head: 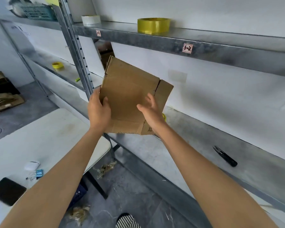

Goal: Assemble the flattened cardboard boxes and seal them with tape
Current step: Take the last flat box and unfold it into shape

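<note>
A flattened brown cardboard box (130, 94) is held up in front of the metal shelving, tilted, flaps folded flat. My left hand (98, 109) grips its left edge, thumb on the front face. My right hand (150, 109) is against the lower right of the box with fingers spread on its face. A yellow tape roll (153, 25) lies on the upper shelf, a white roll (90, 19) to its left, and a small yellow roll (57, 65) on the left middle shelf.
A black cutter (224, 156) lies on the middle shelf (196, 137) at right. A white table (39, 139) at lower left holds a black phone (7, 190), blue binder clips (39, 172) and a white case. Flattened boxes (3, 99) lie on the floor at far left.
</note>
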